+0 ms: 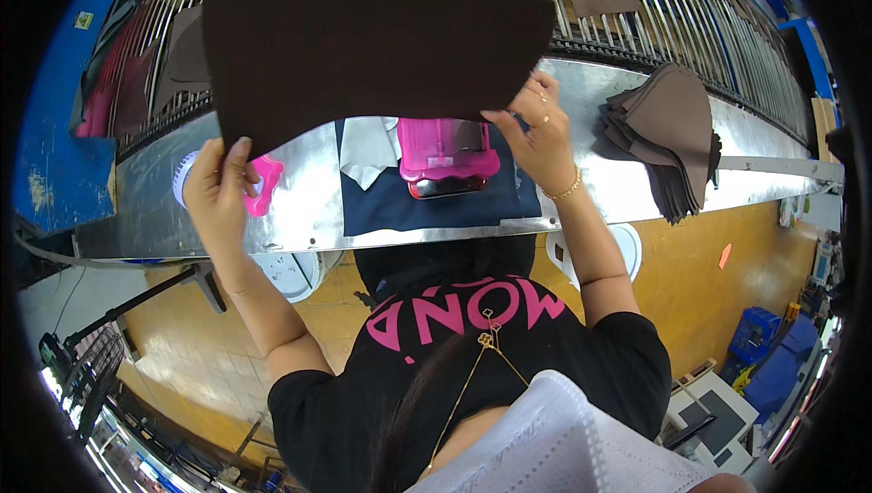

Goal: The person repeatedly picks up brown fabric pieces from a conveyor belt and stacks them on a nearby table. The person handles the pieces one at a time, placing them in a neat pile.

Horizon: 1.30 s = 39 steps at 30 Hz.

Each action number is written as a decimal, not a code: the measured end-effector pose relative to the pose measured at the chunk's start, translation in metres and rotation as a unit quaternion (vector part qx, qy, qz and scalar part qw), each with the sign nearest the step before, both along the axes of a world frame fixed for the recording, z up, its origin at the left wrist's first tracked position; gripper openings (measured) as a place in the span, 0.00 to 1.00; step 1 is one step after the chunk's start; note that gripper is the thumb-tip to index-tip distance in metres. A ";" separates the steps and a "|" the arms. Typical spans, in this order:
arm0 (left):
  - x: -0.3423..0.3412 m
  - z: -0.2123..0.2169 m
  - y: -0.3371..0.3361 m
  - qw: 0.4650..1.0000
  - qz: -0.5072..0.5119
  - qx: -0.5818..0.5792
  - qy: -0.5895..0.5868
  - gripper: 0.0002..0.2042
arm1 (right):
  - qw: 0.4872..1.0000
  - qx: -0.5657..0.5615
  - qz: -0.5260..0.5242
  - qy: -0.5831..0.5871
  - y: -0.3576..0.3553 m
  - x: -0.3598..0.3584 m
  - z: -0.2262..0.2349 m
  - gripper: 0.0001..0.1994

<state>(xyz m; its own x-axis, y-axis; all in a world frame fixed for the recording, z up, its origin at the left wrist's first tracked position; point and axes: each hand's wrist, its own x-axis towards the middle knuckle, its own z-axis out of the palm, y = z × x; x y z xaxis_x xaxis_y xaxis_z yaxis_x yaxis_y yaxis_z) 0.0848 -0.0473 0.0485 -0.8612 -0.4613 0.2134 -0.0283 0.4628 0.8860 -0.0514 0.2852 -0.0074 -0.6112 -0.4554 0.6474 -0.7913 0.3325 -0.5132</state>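
Note:
A large dark brown cut piece of material (pixel 372 34), cloth or leather, hangs spread above the metal table. My left hand (pixel 220 177) pinches its lower left corner between thumb and fingers. At the lower right edge my right hand (pixel 538 129) has it between thumb and fingers, with rings and a bracelet on that side. The sheet hides part of the table and rack behind it. Beneath lie a pink see-through case (pixel 445 149), a dark blue cloth (pixel 391 207) and a pale grey scrap (pixel 368 152). Close to my left hand sits a pink object (pixel 265 186).
A fanned stack of brown cut pieces (pixel 668 129) rests on the metal table (pixel 309 166) at right. Behind runs a rack of metal bars (pixel 718 48) with more pieces on it. A blue machine panel (pixel 68 120) stands left. White round stools (pixel 622 248) are below the table edge.

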 end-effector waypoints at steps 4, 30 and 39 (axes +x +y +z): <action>-0.017 -0.018 0.021 0.997 -0.059 0.028 -0.049 0.06 | 0.999 -0.005 -0.048 -0.021 0.032 0.011 -0.012 0.11; -0.144 0.036 0.154 0.923 -0.368 -0.111 0.021 0.11 | 0.849 -0.237 -0.308 -0.358 0.265 -0.056 0.077 0.13; -0.104 0.012 0.080 0.981 -0.175 0.000 -0.088 0.12 | 0.848 -0.141 -0.328 -0.391 0.346 -0.257 -0.015 0.14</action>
